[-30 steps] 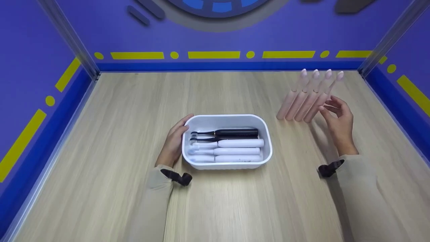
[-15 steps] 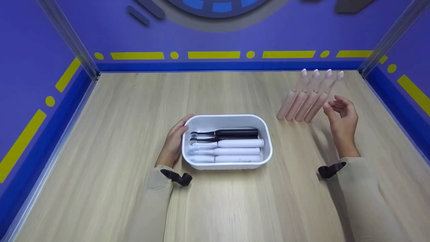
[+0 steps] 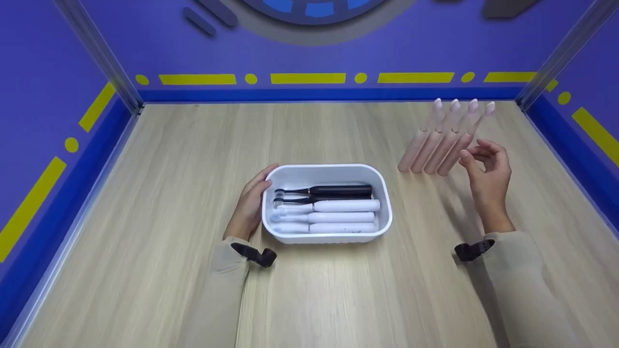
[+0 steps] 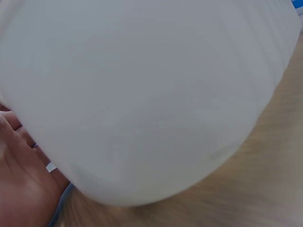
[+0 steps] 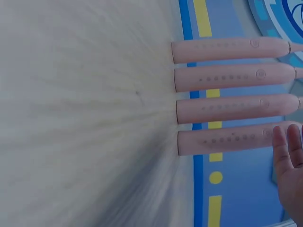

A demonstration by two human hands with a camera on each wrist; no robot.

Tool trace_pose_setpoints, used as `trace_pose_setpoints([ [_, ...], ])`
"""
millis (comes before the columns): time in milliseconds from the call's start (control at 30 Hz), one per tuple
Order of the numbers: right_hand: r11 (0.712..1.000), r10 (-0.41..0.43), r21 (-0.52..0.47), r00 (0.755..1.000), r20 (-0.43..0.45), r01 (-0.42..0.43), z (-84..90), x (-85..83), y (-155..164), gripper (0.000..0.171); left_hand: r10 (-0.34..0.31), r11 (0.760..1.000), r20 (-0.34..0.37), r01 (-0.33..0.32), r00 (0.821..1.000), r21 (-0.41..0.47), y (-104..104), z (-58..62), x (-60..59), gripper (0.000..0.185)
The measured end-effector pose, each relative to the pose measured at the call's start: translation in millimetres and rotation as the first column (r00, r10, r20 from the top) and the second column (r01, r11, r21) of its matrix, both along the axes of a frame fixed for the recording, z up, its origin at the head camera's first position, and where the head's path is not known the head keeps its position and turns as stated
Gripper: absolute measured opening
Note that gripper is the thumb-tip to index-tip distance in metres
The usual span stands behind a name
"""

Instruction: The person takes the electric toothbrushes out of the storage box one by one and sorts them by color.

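Observation:
My left hand (image 3: 250, 203) holds the left side of a white plastic bin (image 3: 326, 238), its thumb at the rim. In the left wrist view the bin's outer wall (image 4: 137, 99) hides most of the fingers. Two black electric toothbrushes (image 3: 341, 190) and three white ones (image 3: 344, 217) lie side by side inside, heads to the left. Several pink electric toothbrushes (image 3: 441, 151) stand upright in a row right of the bin. My right hand (image 3: 489, 179) is beside the rightmost one, fingers loosely bent and nothing gripped; its fingertips (image 5: 280, 137) overlap that pink handle (image 5: 227, 140) in the right wrist view.
The light wood table (image 3: 203, 140) is bordered by blue panels (image 3: 309, 58) with yellow dashes at the back and both sides. Metal posts (image 3: 104, 53) rise at the back corners. A small black camera (image 3: 474, 250) sits on each wrist.
The right hand drew slightly away to the right from the pink toothbrushes, then came back left beside the rightmost one. The left hand, bin and toothbrushes have stayed put.

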State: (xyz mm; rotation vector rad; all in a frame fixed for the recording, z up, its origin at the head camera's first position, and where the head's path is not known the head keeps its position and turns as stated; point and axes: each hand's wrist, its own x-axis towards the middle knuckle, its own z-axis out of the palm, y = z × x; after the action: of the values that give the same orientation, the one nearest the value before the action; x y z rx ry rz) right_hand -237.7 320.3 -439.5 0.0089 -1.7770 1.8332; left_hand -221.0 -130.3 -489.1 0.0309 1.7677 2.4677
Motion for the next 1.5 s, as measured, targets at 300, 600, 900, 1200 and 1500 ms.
trace_pose_setpoints([
  [300,0.976,0.074,0.206,0.997,-0.035,-0.065,22.7,13.9,-27.5,0.034,-0.004,1.000,-0.008,0.004,1.000,0.015,-0.4,0.4,0.3,0.048],
  [600,0.915,0.215,0.341,0.976,0.043,-0.217,39.1,18.3,-49.6,0.045,0.002,1.000,0.010,-0.002,1.000,0.007,-0.7,0.4,1.7,0.047],
  [900,0.849,0.315,0.426,0.947,0.065,-0.312,30.2,8.9,-59.1,0.048,0.005,1.000,0.012,-0.006,1.000,0.005,0.4,1.3,2.1,0.048],
  [1200,0.752,0.438,0.480,0.887,0.147,-0.451,40.4,7.5,-77.3,0.049,0.006,1.000,0.008,-0.006,1.000,0.005,0.9,0.7,0.5,0.047],
  [1500,0.609,0.489,0.577,0.830,0.267,-0.544,50.2,4.5,-91.7,0.043,-0.006,1.000,0.005,0.006,1.000,-0.007,-0.3,-0.2,0.0,0.048],
])
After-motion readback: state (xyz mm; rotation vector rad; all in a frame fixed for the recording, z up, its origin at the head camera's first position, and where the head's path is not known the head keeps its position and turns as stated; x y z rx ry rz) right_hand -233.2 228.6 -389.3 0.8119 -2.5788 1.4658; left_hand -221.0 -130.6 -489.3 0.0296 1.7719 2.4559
